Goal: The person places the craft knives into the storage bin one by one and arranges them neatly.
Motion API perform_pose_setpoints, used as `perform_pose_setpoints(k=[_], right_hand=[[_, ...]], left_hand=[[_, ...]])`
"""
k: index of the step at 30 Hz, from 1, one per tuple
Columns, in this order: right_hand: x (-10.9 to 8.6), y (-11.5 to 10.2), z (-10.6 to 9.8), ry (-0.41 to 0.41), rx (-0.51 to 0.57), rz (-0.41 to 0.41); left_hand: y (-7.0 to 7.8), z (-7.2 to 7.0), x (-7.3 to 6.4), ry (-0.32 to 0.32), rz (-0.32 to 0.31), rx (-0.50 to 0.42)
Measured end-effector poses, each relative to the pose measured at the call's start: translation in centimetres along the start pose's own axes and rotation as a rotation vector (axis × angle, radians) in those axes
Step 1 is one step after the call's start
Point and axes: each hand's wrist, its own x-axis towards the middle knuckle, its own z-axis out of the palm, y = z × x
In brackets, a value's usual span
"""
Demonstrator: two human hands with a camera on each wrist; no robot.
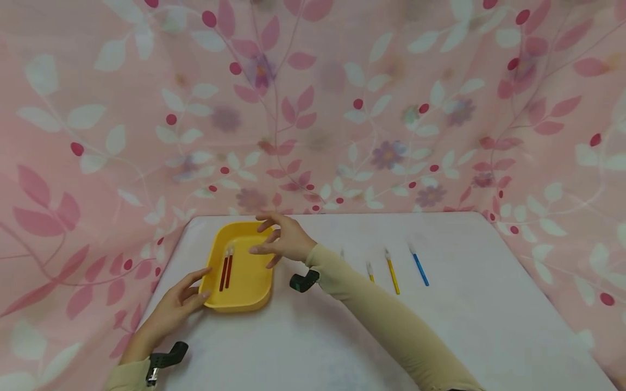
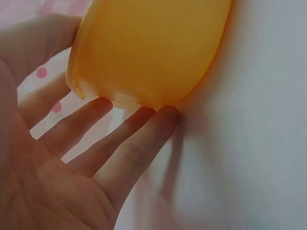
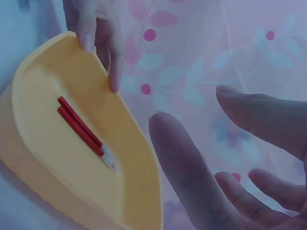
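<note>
A yellow tray [image 1: 239,304] stands on the left of the white table. Two slim red pen-like sticks [image 3: 79,132] with clear, whitish ends lie in it side by side. My left hand [image 1: 176,304] holds the tray's left side, thumb over the rim and fingers [image 2: 134,153] against the outer wall. Above the tray's right edge hovers my right hand [image 1: 286,239], empty, its fingers [image 3: 187,167] spread and loosely bent.
Right of the tray lie two yellow sticks [image 1: 393,274] [image 1: 370,272] and a blue stick [image 1: 420,270] with pale ends. Another pale tip [image 1: 342,253] shows beyond the right sleeve [image 1: 381,320]. Floral curtain [image 1: 313,108] hangs around the table [image 1: 469,326].
</note>
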Motion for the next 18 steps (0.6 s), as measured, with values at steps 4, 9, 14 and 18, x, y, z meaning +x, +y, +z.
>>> perform_pose_setpoints(k=[4, 9, 14, 18], right_hand=[[-1.1, 0.2, -1.0, -0.013, 0.002, -0.018], [-2.4, 0.7, -2.5, -0.023, 0.019, -0.062], [-3.6, 1.3, -3.8, -0.030, 0.017, -0.099], [-4.6, 1.4, -4.7, -0.017, 0.002, -0.110]], left_hand=[[0.2, 0.0, -0.1, -0.007, -0.012, 0.015], [0.3, 0.0, 0.1, -0.006, -0.020, 0.028], [0.3, 0.0, 0.1, -0.010, -0.032, 0.024], [0.2, -0.1, 0.0, -0.011, -0.038, 0.019]])
